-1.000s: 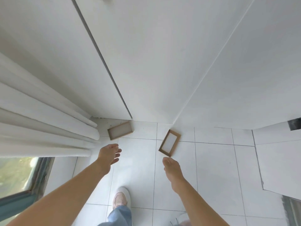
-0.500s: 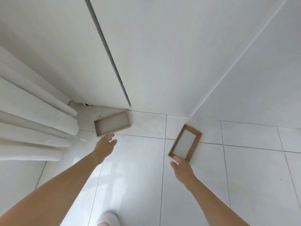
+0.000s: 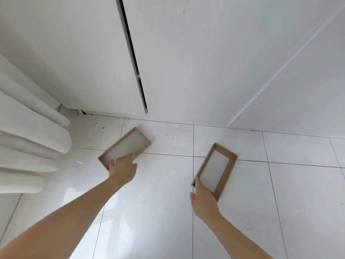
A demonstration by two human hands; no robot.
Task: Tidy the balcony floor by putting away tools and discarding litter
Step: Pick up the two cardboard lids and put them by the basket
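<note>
Where the left hand meets the shallow rectangular brown cardboard tray just left of the frame's centre, its fingers are spread and reach over the near long rim onto the pale grey bottom. The thumb lies to the right, outside that rim. Whether the fingers pinch the wall or only rest on it cannot be told. This tray lies flat on the white tiled floor, open side up, its long axis running from lower left to upper right, with its far corner near the foot of the cupboard.

Right of centre, the right hand covers the near short end of the second shallow rectangular brown cardboard tray. Its forefinger is stretched along the near left corner, touching the wall, while the thumb sticks out to the left, apart from the cardboard, so nothing is pinched there. The other fingers are hidden behind the back of the hand. This second tray also lies flat and open side up, angled from lower left to upper right, well apart from the first one.

Both bare forearms enter from the bottom edge. Dark specks dot the tiles near the first tray. Behind stand tall white cupboard doors split by a narrow dark gap, and thick folds of white curtain hang at the left edge.
</note>
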